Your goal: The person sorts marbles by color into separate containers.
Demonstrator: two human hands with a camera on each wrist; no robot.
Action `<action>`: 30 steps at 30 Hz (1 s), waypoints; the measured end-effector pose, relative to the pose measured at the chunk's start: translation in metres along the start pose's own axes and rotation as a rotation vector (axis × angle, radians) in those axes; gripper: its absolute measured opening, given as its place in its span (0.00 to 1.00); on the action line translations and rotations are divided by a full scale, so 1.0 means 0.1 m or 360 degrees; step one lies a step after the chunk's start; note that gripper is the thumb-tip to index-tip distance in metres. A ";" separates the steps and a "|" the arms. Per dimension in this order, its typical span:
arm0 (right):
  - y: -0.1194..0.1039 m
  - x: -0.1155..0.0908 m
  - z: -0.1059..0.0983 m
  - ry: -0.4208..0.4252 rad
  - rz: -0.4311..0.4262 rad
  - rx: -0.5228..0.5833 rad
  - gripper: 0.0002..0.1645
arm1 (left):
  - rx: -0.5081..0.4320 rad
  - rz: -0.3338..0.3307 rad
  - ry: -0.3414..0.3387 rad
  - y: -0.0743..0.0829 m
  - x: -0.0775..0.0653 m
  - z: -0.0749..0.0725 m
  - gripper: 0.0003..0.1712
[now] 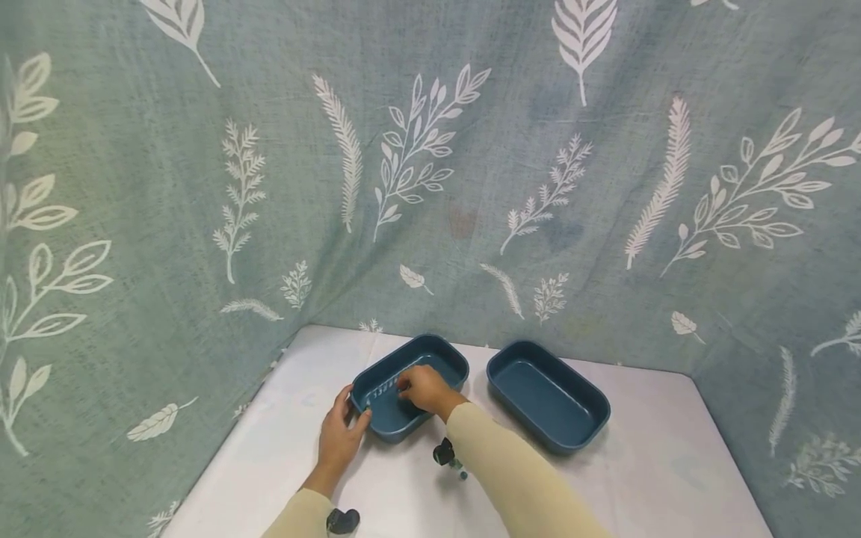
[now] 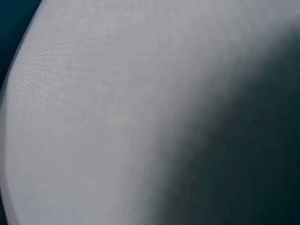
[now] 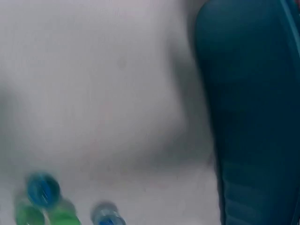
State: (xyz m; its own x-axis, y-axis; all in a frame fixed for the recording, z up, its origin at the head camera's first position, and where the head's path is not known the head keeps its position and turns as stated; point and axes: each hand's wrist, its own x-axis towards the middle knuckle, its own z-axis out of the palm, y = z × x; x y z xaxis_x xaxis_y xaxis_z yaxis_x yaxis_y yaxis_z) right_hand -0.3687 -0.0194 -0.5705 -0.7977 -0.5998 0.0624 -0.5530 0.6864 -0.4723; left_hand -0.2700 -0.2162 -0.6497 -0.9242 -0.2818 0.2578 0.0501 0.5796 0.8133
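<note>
The tray (image 1: 392, 412) stood on the white desk (image 1: 390, 504), its long axis running from about 8 o'clock to 2 o'clock. Within it, a row of small pale pieces (image 1: 386, 386) lay close along the 10 o'clock side, parallel with that axis. The governing relation was between this row and the right hand (image 1: 425, 388): the row lay at 9 o'clock from it, with the bent fingers at the row's upper end. Of the two, the right hand was judged nearer. From the left hand (image 1: 340, 432) the row lay between 1 and 2 o'clock; that hand gripped the tray's rim at its 8 o'clock end, thumb towards the inside.

The right hand's fingers were bent downward; whether they pinched a piece could not be determined, as the tips were hidden.

Loose marbles (image 3: 43, 189), blue and green, lay on the desk at roughly 5 o'clock from the right hand. They were cut off at the lower edge of the right wrist view, and their number was not established. A second tray (image 1: 548, 396) stood at 3 o'clock from the first, apart from it.

The left wrist view showed mainly white surface and a dark blur of undetermined origin. Whether the row consisted of marbles could not be confirmed.
</note>
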 end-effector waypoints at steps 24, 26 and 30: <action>-0.02 0.14 0.20 -0.0261 0.0161 -0.0091 0.10 | 0.0029 0.0037 0.0043 -0.04 -0.04 -0.02 0.41; -0.03 0.13 0.18 -0.0263 0.0174 -0.0088 0.10 | 0.0029 0.0051 0.0061 -0.05 -0.03 -0.01 0.41; -0.02 0.13 0.13 -0.0216 0.0179 -0.0049 0.10 | 0.0025 0.0068 0.0076 -0.04 0.00 0.01 0.40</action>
State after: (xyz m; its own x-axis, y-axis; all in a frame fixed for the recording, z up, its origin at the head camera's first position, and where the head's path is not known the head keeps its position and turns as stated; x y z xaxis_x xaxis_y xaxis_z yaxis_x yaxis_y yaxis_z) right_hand -0.3749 -0.0343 -0.5806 -0.8164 -0.5671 -0.1093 -0.4710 0.7632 -0.4423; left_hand -0.2705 -0.2179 -0.6530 -0.9022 -0.2923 0.3171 0.0829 0.6039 0.7927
